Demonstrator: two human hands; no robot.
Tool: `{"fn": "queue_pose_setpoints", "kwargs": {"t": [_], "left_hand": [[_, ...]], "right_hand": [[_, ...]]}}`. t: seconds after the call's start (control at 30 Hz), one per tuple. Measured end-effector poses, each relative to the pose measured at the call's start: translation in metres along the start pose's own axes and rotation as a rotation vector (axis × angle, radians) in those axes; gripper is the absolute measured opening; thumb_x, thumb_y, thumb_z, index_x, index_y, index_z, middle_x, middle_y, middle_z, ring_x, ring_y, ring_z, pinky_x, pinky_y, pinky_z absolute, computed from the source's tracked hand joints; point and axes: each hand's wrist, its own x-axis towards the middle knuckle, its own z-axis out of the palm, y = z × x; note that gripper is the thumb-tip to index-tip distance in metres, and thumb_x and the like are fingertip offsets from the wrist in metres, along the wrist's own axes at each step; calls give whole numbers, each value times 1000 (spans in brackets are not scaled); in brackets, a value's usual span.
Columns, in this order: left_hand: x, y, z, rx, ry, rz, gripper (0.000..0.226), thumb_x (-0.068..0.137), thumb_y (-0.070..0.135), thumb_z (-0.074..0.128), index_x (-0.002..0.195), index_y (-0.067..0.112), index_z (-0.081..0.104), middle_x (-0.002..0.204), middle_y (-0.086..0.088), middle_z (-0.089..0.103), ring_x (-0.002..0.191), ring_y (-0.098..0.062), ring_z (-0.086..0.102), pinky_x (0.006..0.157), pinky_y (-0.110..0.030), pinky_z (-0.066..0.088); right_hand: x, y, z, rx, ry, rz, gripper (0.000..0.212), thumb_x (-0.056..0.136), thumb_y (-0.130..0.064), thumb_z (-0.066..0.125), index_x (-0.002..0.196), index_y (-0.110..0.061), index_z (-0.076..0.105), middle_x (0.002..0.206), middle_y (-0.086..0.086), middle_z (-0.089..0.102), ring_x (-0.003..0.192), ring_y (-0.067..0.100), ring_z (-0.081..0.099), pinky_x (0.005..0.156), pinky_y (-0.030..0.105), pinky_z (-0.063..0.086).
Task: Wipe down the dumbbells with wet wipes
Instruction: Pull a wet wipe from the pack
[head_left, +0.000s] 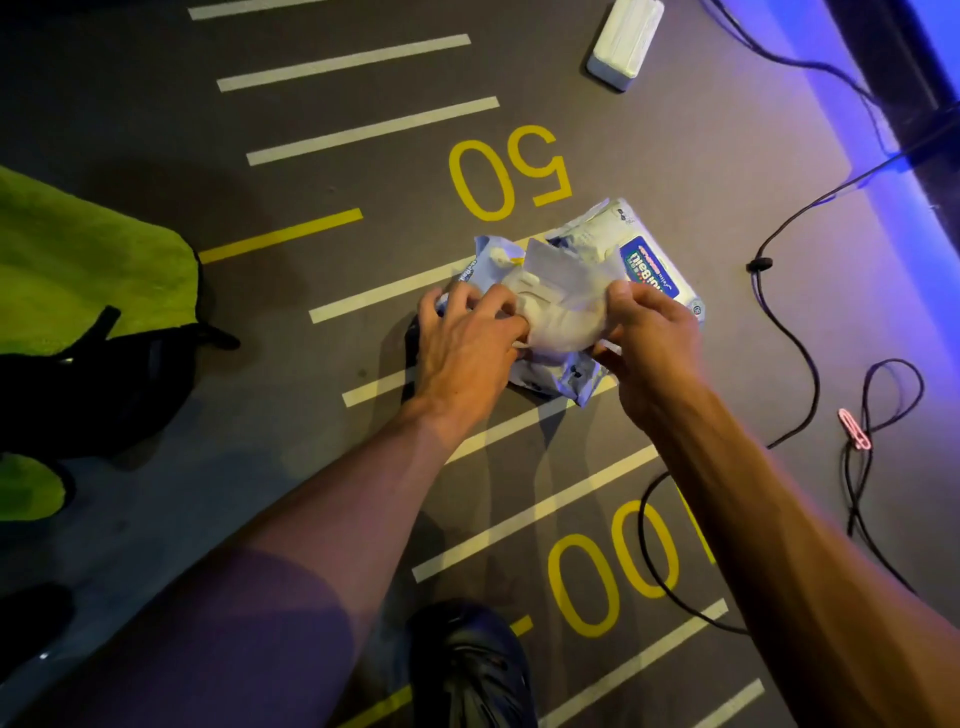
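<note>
Pack of wet wipes (597, 280) flat on the gym floor (260, 415), between the yellow "50" (511, 169) and the yellow "00" (613, 571) painted there, long axis slanting from lower left to upper right. Torn open at the nearer, left end; wad of white wipes (556, 312) bulging out of that end. Left hand (467, 348) over the torn end, fingers curled into the wad, apparently pinching a sheet. Right hand (649, 338) gripping the pack on its right side, thumb and fingers closed round the wrapper, steadying it. Both hands touching the pack; the left nearer the wipes. Likely pull: towards the near left, along the pack's long axis and away from the right hand.

Blue label on the pack, upside down and not surely legible. No dumbbells in view. White block (626, 44) well apart towards the far edge; black cable (795, 338) to the right.
</note>
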Motion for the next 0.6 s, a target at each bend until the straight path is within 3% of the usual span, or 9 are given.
{"fn": "queue_pose_setpoints", "kwargs": {"t": [0.13,0.2,0.27,0.37,0.53,0.6], "left_hand": [[4,0,0,23,-105,-52,14,95,25,67,106,26,76,124,6,63,116,-29,49,115,-53,28],[2,-1,2,5,-137,-76,17,96,27,64,111,26,74,127,6,60,117,-29,48,113,-51,30],[2,-2,3,-60,-120,-84,20,95,29,65,113,24,71,128,4,58,117,-29,48,104,-46,36],[7,3,0,-153,-66,-65,35,88,34,72,121,24,64,128,1,57,116,-29,51,96,-43,38],[0,13,2,-186,-108,38,63,79,46,80,135,27,59,139,-1,52,123,-30,49,101,-44,39],[-7,19,9,-123,-164,100,67,80,60,73,137,27,58,151,-3,45,134,-33,43,113,-54,35]], "right_hand": [[3,-8,4,179,5,117,17,104,-20,56,94,-14,68,96,15,72,81,29,68,69,42,61],[8,-14,1,197,17,75,19,104,-22,57,93,-13,69,90,15,68,81,30,64,67,43,60],[13,-17,-5,120,50,-14,20,101,-25,62,87,-18,73,84,8,66,81,24,60,77,43,54],[14,-19,-7,-9,41,-118,18,89,-38,68,87,-23,77,86,4,66,80,21,58,76,42,52],[4,-35,-5,-1,109,-382,24,102,-26,60,79,-24,67,66,-13,58,62,6,49,57,19,44],[0,-35,-4,-63,105,-421,23,102,-27,60,80,-25,66,64,-16,56,62,4,47,57,18,42]]}}
